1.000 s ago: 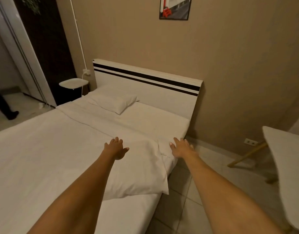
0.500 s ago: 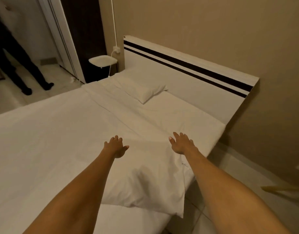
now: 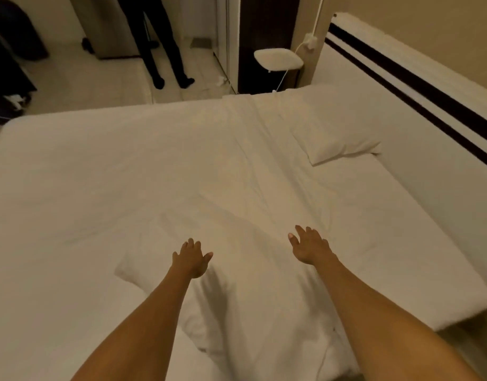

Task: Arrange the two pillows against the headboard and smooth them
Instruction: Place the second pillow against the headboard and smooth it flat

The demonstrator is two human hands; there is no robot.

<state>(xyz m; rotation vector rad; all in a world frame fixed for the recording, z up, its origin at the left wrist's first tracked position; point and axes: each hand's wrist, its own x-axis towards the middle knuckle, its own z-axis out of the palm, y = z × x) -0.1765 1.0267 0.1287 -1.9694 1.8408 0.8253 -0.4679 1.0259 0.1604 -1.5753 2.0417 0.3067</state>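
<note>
Hands outstretched, the left hand (image 3: 192,258) and right hand (image 3: 309,247) hover with each grip open and empty over the near pillow (image 3: 236,284), apparently to lift it toward the headboard (image 3: 418,86), where the far pillow (image 3: 335,130) already lies.

left hand (image 3: 192,259), right hand (image 3: 310,248), near pillow (image 3: 250,292)

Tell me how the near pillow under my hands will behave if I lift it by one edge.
The near pillow looks soft and creased, so it would probably sag and fold. It seems light for its bulk. Both hands are open, no grip yet; lifting with both should keep it flatter.
</note>
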